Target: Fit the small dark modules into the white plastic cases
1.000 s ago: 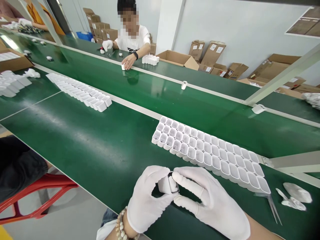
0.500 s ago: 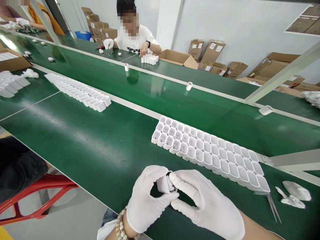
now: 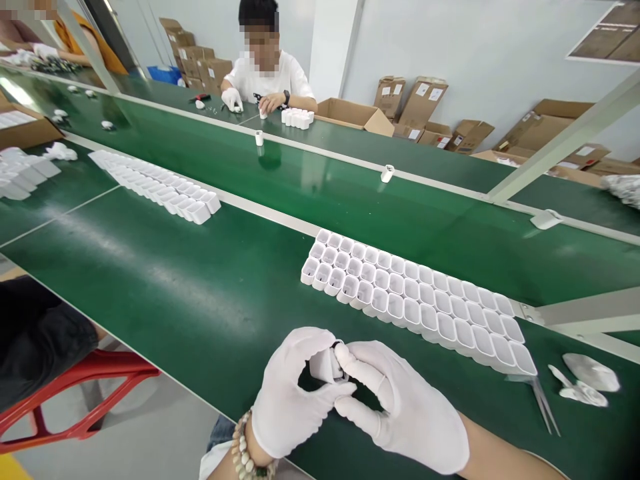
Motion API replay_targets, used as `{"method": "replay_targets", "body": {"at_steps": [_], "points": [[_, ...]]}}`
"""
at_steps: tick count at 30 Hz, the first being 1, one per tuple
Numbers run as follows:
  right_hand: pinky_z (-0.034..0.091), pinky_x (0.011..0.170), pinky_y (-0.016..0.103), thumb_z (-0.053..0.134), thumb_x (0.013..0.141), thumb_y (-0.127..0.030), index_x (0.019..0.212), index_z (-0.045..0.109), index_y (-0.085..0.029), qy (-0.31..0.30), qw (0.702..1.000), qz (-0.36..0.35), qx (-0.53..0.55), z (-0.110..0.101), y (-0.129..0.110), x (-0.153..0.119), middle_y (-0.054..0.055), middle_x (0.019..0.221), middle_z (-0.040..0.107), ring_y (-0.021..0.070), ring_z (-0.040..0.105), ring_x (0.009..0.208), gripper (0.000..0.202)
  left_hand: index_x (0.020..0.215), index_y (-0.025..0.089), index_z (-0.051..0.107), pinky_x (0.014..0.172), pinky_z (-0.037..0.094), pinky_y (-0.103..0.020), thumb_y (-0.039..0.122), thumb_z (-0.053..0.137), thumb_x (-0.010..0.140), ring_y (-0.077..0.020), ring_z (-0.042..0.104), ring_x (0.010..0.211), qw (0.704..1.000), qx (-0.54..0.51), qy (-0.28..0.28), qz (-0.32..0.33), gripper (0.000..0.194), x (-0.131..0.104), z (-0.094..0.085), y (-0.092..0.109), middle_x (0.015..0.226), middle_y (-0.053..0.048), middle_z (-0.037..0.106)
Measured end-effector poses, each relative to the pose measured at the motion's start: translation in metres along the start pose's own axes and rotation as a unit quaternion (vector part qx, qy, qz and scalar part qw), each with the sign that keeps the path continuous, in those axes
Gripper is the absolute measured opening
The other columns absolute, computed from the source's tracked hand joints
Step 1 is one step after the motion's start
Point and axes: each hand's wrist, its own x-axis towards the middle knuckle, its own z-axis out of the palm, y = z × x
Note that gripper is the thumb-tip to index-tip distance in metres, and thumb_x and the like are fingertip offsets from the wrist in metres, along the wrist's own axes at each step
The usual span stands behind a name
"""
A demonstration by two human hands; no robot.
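My left hand (image 3: 293,400), in a white glove, is closed around a small white plastic case (image 3: 321,367) near the front edge of the bench. The gloved right hand (image 3: 410,407) grips the case's right end, with thumb and fingers pressed to its rim. A dark edge shows at the top of the case; what is inside it is hidden by my fingers. Just beyond my hands, several rows of open-topped white plastic cases (image 3: 429,315) stand upright against each other. Tweezers (image 3: 544,405) lie at the right end of these rows.
A crumpled clear bag (image 3: 593,372) lies by the tweezers. More white cases (image 3: 200,212) stand in rows to the left. A green conveyor (image 3: 320,193) carries spaced parts. Across it sits a co-worker (image 3: 273,80); a red stool (image 3: 95,373) stands at lower left.
The parts on the conveyor have shifted slightly right. The co-worker's hands have moved left, away from the white cluster. My hands keep hold of the case, with the right one shifting slightly left.
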Motion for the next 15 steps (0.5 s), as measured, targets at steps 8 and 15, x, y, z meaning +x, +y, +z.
{"method": "replay_targets", "body": {"at_steps": [8,15], "points": [[0.060,0.069,0.038,0.052,0.092,-0.024,0.135,0.041,-0.023,-0.001,1.000,0.002,-0.017,0.0026,-0.0001,0.0002,0.009,0.101,0.069,0.0220,0.068,0.081,0.044,0.118,0.024,0.059,0.083,0.060,-0.036,0.025,0.050,0.096,-0.0197,0.069,0.093,0.999,-0.011,-0.027,0.018,0.023,0.0009,-0.0056,-0.0037,0.104,-0.007,0.070],[0.060,0.071,0.039,0.049,0.095,-0.018,0.134,0.040,-0.022,0.056,0.997,-0.030,-0.047,0.0021,0.0018,0.0028,0.009,0.099,0.069,0.0218,0.068,0.083,0.041,0.131,0.023,0.052,0.094,0.056,-0.042,0.041,0.048,0.098,-0.0254,0.064,0.109,0.995,-0.056,-0.075,0.030,0.038,-0.0007,-0.0044,-0.0031,0.121,-0.013,0.063]]}}
